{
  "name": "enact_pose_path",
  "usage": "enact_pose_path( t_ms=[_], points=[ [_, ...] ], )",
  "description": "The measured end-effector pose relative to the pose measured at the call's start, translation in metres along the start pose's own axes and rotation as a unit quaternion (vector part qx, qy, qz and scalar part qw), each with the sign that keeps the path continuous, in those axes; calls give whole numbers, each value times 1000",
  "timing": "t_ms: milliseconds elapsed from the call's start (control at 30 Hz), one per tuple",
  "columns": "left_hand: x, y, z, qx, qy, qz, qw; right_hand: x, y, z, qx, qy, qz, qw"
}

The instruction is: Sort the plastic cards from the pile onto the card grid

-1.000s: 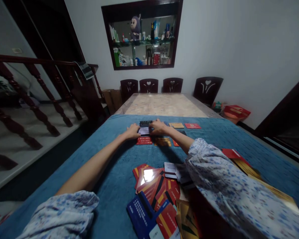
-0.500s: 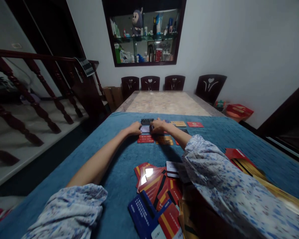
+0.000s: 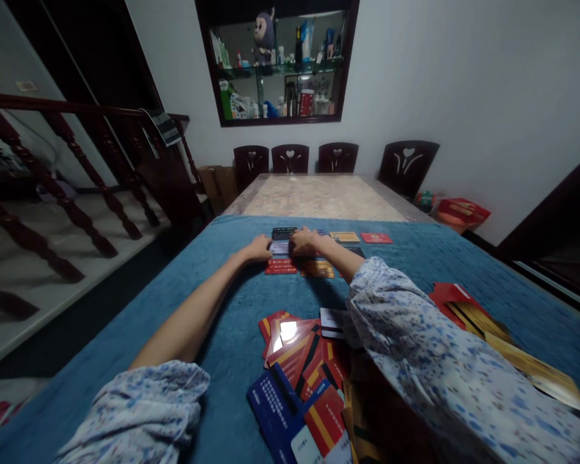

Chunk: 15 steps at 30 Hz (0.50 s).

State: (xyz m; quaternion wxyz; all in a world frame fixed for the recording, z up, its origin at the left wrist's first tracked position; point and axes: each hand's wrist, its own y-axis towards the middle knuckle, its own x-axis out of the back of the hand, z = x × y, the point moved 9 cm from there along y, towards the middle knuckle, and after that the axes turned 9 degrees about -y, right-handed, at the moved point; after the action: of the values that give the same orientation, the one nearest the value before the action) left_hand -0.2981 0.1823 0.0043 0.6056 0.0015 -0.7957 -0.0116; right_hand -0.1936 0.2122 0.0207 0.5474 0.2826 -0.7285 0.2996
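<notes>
Both my arms reach far across a blue cloth (image 3: 212, 303). My left hand (image 3: 259, 248) and my right hand (image 3: 303, 241) meet over a pale card (image 3: 279, 247), fingers curled and pinching its two ends. A black card (image 3: 283, 232) lies just beyond it. A red card (image 3: 280, 266) and an orange card (image 3: 317, 269) lie just in front of my hands. Farther right in the same row sit a yellow card (image 3: 344, 236) and a red card (image 3: 376, 238).
A loose heap of red, blue and gold cards (image 3: 304, 380) lies near me. More red and gold cards (image 3: 468, 316) spread at the right. Beyond the cloth is a bare marble tabletop (image 3: 319, 196), several dark chairs (image 3: 290, 158), and a wall cabinet (image 3: 278, 61). A wooden stair rail (image 3: 77, 167) runs left.
My hands stay on the pale card at the far row; the view has shifted down slightly. Nothing else moved noticeably.
</notes>
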Motion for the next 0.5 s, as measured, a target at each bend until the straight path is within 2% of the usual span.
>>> enact_pose_path(
  t_ms=[233, 500],
  points=[
    [3, -6, 1, 17, -17, -25, 999, 3, -3, -3, 6, -13, -19, 1000],
    [10, -36, -13, 56, -26, -86, 994, 17, -26, -6, 27, -17, -73, 997]
  ],
)
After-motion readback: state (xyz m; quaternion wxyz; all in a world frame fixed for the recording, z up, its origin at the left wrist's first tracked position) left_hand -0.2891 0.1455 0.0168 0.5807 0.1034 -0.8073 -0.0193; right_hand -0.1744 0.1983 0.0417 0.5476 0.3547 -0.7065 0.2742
